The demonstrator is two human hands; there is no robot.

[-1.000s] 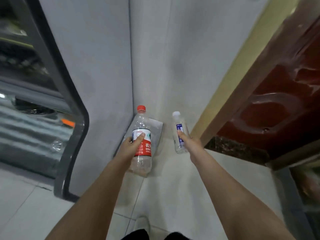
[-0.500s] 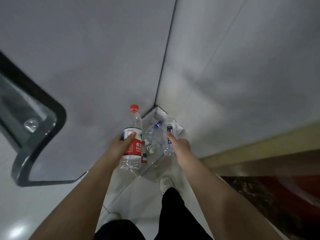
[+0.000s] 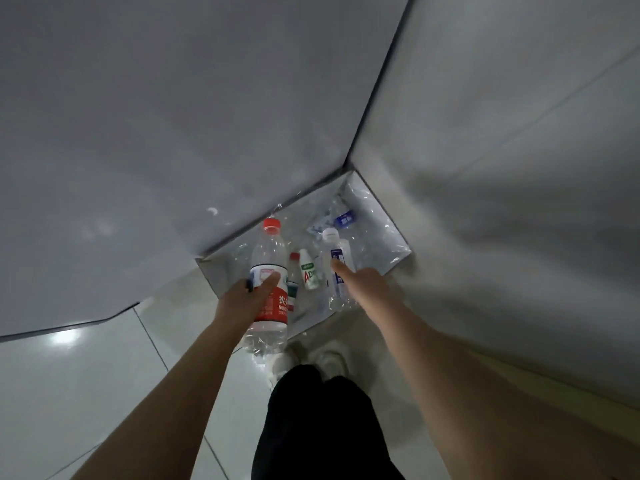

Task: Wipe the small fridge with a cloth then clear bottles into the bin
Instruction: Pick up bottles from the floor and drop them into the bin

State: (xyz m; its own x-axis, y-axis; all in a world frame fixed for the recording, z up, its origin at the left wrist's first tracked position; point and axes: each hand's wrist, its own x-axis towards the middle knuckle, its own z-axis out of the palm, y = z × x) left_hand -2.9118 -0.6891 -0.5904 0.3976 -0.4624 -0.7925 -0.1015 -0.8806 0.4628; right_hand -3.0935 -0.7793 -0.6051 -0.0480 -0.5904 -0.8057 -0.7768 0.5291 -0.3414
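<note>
By the bin (image 3: pixel 391 233), left fingers (image 3: pixel 270 280) wrap the red-capped bottle (image 3: pixel 268 247) (cap up).

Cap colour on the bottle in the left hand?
Red cap on the bottle in the left hand; head view shows it best.

The floor (image 3: pixel 86 393) was laid in glossy pale tiles with thin dark grout lines, and a bright light reflection showed on one tile at the left. A square bin (image 3: pixel 384 237) lined with clear plastic stood on it, set tight into the corner between two grey upright surfaces (image 3: pixel 173 133). A pair of white shoes (image 3: pixel 284 362) stood on the tiles just in front of the bin.
</note>
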